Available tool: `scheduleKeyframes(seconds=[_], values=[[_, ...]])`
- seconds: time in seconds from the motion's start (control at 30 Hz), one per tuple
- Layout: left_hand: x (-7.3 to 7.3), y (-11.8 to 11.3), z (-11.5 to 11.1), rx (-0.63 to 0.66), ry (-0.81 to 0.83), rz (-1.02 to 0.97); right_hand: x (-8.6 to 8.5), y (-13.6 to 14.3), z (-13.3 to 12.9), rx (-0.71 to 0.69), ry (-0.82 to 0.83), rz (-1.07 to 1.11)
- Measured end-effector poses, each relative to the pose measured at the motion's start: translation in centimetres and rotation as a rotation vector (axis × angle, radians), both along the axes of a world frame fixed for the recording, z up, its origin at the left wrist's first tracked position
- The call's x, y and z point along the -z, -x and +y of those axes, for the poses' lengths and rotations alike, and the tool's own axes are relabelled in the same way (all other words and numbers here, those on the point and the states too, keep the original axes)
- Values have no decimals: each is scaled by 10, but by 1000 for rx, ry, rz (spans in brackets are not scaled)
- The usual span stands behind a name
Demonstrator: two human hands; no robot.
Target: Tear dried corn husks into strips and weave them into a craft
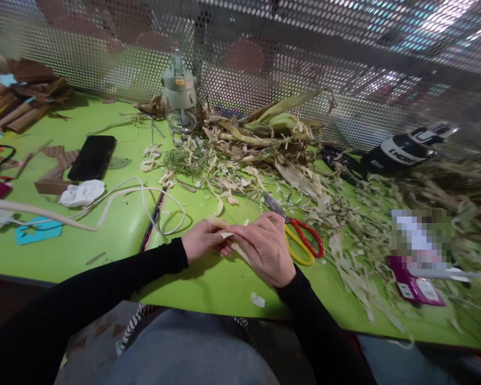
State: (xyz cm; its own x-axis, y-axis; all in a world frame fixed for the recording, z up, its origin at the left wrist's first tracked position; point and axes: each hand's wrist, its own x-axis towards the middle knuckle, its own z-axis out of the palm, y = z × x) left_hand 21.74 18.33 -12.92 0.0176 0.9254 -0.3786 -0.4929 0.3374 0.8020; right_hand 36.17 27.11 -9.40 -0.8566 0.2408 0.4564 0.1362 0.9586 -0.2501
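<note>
Both arms, in black sleeves, reach in from the near edge of the table and meet at its middle. The left hand [202,239] and right hand [266,248] touch, fingers [240,231] pinched together, the right hand palm-down and slightly over the left.

Both hands, left hand [202,239] and right hand [265,247], pinch a pale husk strip [226,233] over the green tabletop [116,230], just beside red-and-yellow scissors [302,240] and scattered husk scraps [240,182].

We can't read any text; the black-and-white glove [401,149] far right of our hands bears white lettering, too blurred to read.
</note>
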Motion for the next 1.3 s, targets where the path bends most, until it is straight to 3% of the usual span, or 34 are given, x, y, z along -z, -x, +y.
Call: scheduleKeyframes(seconds=[0.8,1.03,1.3], values=[[-5,1,0,-30,30,7,-3,-5,9,-36,-68,-79],[-4,0,-1,-27,-28,3,-6,-5,7,38,-134,-85],[0,-1,-1,-36,-70,-45,-5,-7,9,8,-3,-44]])
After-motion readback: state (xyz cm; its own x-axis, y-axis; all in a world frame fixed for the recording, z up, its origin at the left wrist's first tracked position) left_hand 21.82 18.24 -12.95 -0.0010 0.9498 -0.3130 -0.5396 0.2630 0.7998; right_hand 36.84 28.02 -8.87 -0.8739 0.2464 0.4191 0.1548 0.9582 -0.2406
